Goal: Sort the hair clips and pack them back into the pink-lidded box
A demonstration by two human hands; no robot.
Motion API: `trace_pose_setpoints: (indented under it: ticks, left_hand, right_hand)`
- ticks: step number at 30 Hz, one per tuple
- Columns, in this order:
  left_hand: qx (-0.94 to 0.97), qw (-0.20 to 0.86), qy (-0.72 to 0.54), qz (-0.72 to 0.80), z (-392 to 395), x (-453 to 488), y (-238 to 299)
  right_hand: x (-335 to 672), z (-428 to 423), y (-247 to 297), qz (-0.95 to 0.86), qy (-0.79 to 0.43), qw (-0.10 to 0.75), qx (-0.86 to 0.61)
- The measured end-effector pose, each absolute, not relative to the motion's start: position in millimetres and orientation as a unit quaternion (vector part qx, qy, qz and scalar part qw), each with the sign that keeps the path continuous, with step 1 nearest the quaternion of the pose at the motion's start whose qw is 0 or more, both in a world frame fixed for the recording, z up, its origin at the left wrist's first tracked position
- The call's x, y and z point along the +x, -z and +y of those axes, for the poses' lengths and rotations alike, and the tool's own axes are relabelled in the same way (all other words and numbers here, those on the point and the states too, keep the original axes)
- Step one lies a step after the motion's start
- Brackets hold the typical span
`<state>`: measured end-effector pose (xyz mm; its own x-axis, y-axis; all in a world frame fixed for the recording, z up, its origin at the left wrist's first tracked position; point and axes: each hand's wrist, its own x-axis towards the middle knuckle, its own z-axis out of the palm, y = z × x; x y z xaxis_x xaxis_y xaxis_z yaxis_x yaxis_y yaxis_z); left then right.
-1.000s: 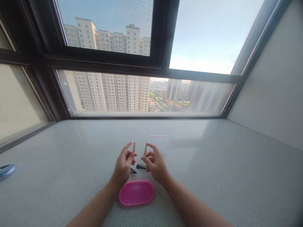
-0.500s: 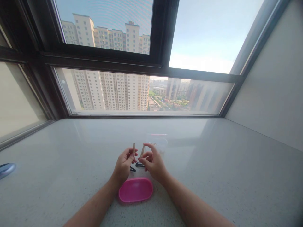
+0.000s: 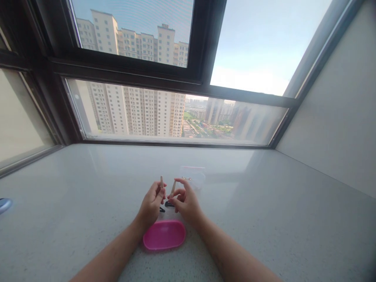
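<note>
My left hand [image 3: 151, 205] is closed on a slim beige hair clip [image 3: 161, 182], which stands upright between thumb and fingers. Just to its right, my right hand [image 3: 186, 201] pinches a second beige hair clip [image 3: 173, 188], tilted, with the index fingertip at its upper end. The two clips are a small gap apart. Beneath the hands, two black hair clips [image 3: 162, 210] lie on the counter, partly hidden by the fingers. An oval pink dish [image 3: 164, 235] sits between my forearms, nearer to me.
A clear zip bag [image 3: 196, 177] lies behind my right hand, with a small gold-coloured item [image 3: 186, 178] at it. The speckled white counter [image 3: 249, 207] runs to the window frame [image 3: 176, 145]. A shiny bluish object [image 3: 5, 204] is cut off at the left edge.
The camera view has turned slightly, so the hands, dish and bag appear a little further left. Both hands keep their hold on the beige clips with hardly any other movement.
</note>
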<state>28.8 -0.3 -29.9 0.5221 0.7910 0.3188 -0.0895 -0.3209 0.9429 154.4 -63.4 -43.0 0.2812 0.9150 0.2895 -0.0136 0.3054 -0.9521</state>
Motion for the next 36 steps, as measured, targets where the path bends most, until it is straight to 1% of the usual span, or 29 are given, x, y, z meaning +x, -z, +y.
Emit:
trace_pose_setpoints:
  ticks: [12,30,36]
  left_hand:
    - [0.694,0.539,-0.410,0.244,-2,29,28]
    - [0.651,0.629,-0.379,0.193,-2,29,23]
    - [0.654,0.636,-0.375,0.166,0,26,26]
  right_hand:
    - [150,-64,41,-0.483,-0.359,0.651,-0.463]
    - [159,-64,39,-0.481,-0.340,0.649,-0.481]
    - [161,-64,39,-0.489,-0.330,0.648,-0.482]
